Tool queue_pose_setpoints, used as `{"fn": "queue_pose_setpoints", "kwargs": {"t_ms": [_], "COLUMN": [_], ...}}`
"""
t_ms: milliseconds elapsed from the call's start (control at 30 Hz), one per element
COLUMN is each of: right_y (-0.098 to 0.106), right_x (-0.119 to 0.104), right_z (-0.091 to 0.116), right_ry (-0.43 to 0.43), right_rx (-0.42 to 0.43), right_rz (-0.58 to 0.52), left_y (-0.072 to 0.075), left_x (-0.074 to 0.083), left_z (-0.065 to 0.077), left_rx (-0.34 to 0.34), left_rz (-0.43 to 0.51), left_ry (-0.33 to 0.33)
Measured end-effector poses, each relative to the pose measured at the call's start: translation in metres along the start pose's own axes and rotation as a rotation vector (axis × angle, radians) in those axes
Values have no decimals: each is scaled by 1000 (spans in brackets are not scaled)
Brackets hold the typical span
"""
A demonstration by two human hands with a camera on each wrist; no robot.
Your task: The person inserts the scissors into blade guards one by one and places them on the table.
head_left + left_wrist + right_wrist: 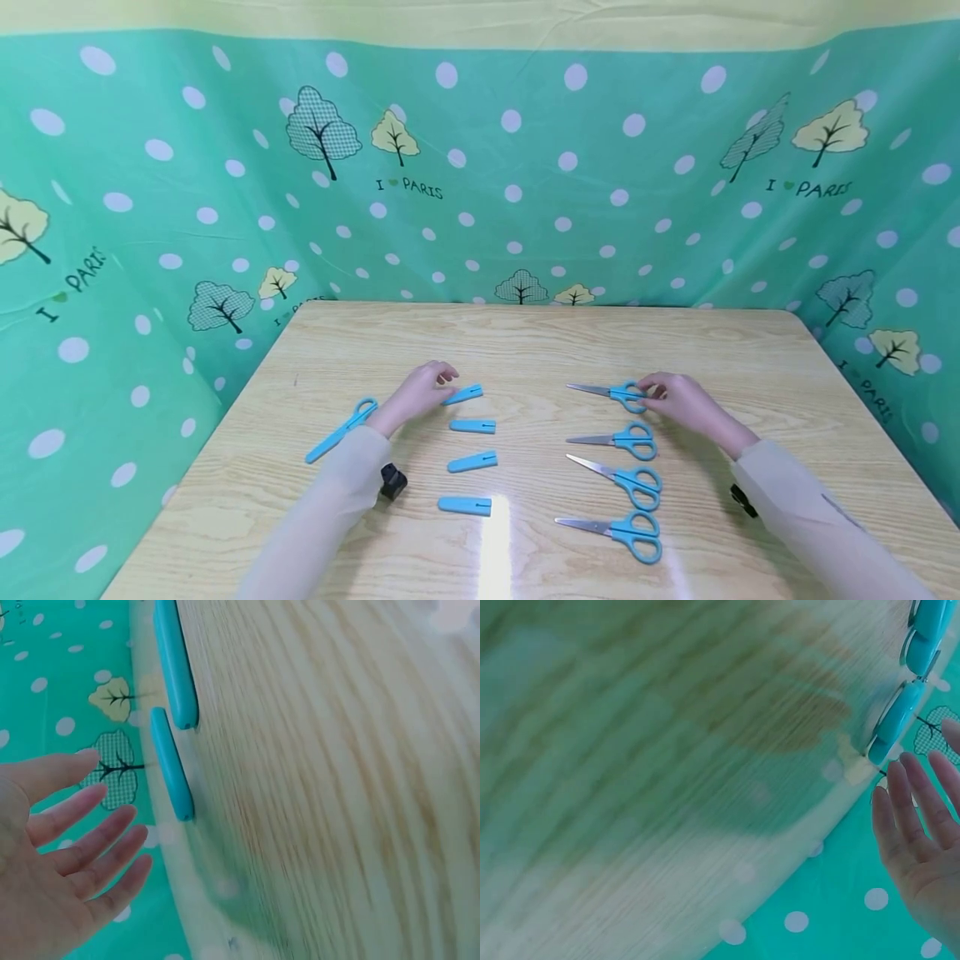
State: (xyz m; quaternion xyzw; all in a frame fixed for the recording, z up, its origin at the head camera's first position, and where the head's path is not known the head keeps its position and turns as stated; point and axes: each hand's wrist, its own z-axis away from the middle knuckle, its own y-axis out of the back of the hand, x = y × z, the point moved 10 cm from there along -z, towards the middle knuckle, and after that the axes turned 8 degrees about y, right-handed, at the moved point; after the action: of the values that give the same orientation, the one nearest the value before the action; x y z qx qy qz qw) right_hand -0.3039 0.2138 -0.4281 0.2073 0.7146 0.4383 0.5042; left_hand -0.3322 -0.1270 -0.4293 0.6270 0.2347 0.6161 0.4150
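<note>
My left hand (422,392) is over the table, its fingertips right at the farthest blue scissor cover (467,393). In the left wrist view its fingers (105,851) are spread and loosely bent, beside that cover (172,766). On the other side, my right hand (681,402) reaches to the blue handle loops of the farthest scissors (619,393), overlapping them in the head view. The right wrist view shows its fingers (909,802) extended just by the handle (897,720). These scissors lie with their bare blade pointing left, towards the cover.
Nearer me lie several more covers (472,461) in a column and several bare-bladed scissors (633,483) in another. Left of my left forearm, a covered pair of scissors (337,435) lies slantwise. A green dotted cloth (517,183) hangs behind the wooden table (540,342).
</note>
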Motion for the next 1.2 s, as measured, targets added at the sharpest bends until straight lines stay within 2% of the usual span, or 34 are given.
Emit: {"fn": "queue_pose_setpoints", "kwargs": {"t_ms": [233,433,900,1200], "right_y": [-5,-7,-12,-15], "right_x": [1,2,4,5], "right_z": [-7,-10,-16,-20], "right_ry": [-15,-20,-7,9], "right_rx": [-29,-37,-57,-72], "right_rz": [-10,9,41,58], "left_y": [-13,-22,-29,-30], "left_x": [1,2,3,4], "left_z": [-7,-10,-16,-18], "left_rx": [-47,-76,-108,-114], "left_rz": [7,-4,-110,-115], "left_ry": [14,-2,26,33]}}
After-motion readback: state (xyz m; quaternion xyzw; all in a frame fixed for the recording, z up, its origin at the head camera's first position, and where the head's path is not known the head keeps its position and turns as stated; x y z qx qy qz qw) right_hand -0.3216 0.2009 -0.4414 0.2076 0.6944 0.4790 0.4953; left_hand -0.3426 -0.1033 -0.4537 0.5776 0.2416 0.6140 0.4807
